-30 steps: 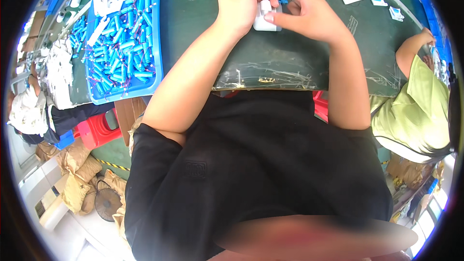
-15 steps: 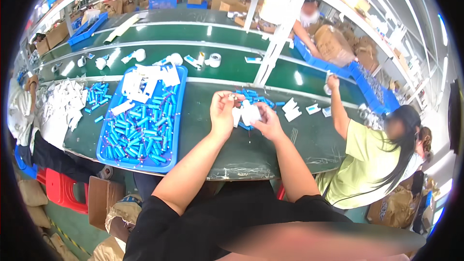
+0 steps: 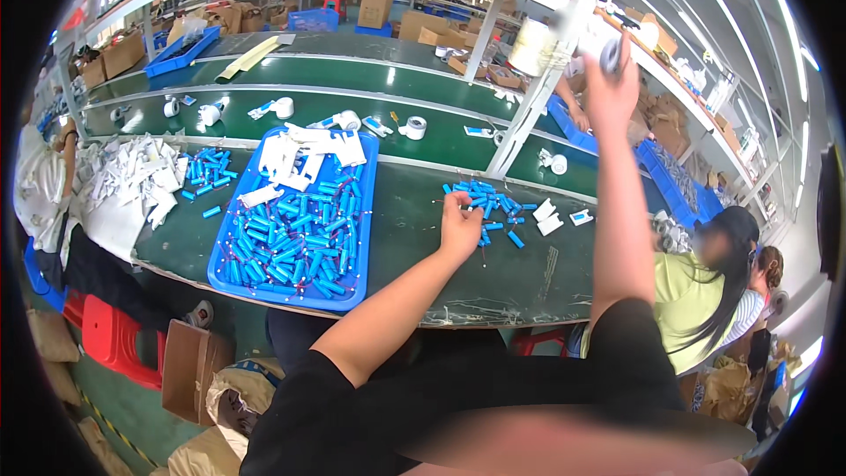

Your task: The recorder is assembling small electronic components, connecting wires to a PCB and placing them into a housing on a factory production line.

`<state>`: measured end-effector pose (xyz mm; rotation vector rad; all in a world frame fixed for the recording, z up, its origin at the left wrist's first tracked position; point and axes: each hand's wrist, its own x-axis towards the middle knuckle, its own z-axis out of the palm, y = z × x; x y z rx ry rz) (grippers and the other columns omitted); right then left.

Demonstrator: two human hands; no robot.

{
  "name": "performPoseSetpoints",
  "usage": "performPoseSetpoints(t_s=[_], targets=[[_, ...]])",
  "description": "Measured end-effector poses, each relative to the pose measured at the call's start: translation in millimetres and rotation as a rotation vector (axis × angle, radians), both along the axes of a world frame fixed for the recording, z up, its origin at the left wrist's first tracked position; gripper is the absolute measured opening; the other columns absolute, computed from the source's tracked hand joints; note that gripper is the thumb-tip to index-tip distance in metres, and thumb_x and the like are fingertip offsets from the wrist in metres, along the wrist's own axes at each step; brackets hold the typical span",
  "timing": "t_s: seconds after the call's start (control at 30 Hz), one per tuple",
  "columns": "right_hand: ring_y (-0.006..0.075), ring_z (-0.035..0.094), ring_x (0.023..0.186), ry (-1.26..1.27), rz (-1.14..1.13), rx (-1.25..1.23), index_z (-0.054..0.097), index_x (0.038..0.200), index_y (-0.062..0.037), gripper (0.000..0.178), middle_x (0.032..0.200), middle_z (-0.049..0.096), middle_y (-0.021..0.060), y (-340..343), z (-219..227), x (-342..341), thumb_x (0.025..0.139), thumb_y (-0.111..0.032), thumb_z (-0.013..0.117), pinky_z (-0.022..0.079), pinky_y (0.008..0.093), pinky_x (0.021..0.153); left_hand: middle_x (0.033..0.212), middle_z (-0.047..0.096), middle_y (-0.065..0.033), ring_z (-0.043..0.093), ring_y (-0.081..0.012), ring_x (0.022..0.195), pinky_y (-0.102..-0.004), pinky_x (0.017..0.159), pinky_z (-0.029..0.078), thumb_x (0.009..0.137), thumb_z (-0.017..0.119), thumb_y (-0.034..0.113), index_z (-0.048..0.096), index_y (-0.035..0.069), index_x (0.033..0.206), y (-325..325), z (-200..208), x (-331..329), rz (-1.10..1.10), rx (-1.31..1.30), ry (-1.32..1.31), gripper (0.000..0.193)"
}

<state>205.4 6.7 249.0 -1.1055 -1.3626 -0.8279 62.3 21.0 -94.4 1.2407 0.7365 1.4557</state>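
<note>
My left hand (image 3: pixel 460 227) is at the near left edge of a small pile of blue battery cells (image 3: pixel 504 204) on the green bench. Its fingers are curled together, and what they hold, if anything, is too small to make out. Stretched far forward and up, my right hand (image 3: pixel 614 92) is beside the white post. At its fingers is a blurred round part (image 3: pixel 610 56) with a dark ring. White plastic holders (image 3: pixel 548 219) lie right of the pile. Left of my hands, a blue tray (image 3: pixel 365 238) holds many wired blue cells and a heap of white plastic pieces (image 3: pixel 304 159).
White cylindrical parts (image 3: pixel 412 127) lie spaced along the green belt (image 3: pixel 423 148) beyond the bench. The white post (image 3: pixel 533 115) rises at the bench's far edge. A person in yellow-green (image 3: pixel 683 295) sits at right. White pieces (image 3: pixel 132 181) are heaped at far left.
My right hand has swung from the bench up and forward to the right. My left hand has lowered to the battery pile. The view has shifted, and the white part between my hands is gone.
</note>
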Motion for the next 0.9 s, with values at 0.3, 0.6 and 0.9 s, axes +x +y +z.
performPoseSetpoints(t_s=[0.3, 0.6, 0.9], targets=[[0.0371, 0.067, 0.118, -0.213, -0.364, -0.264, 0.06, 0.141, -0.0045, 0.083, 0.125, 0.07, 0.0249, 191.5, 196.8, 18.0, 0.077, -0.055, 0.077, 0.052, 0.0427, 0.101, 0.118, 0.056, -0.0173, 0.066, -0.0299, 0.092, -0.0424, 0.082, 0.055, 0.085, 0.07, 0.008, 0.053, 0.001, 0.121, -25.9, 22.0, -18.1, 0.02, 0.317, 0.436, 0.041], [0.032, 0.074, 0.104, -0.119, -0.195, -0.61, 0.066, 0.136, -0.0085, 0.075, 0.113, 0.075, 0.0211, 269.7, 221.2, 9.0, 0.082, -0.06, 0.073, 0.055, 0.0408, 0.096, 0.118, 0.055, -0.022, 0.061, -0.0436, 0.105, -0.0491, 0.086, 0.053, 0.086, 0.068, 0.009, 0.051, 0.0, 0.122, -30.4, 31.1, -22.6, -0.048, 0.407, 0.484, 0.041], [0.0445, 0.068, 0.101, -0.101, 0.09, -0.317, 0.072, 0.108, -0.003, 0.038, 0.101, 0.071, 0.0281, 195.0, 148.4, -45.2, 0.09, -0.035, 0.064, 0.053, 0.0502, 0.09, 0.115, 0.056, -0.021, 0.066, -0.0361, 0.09, -0.0451, 0.08, 0.054, 0.087, 0.068, 0.008, 0.051, -0.002, 0.12, -27.9, 27.3, -35.3, 0.04, 0.384, 0.5, 0.037]])
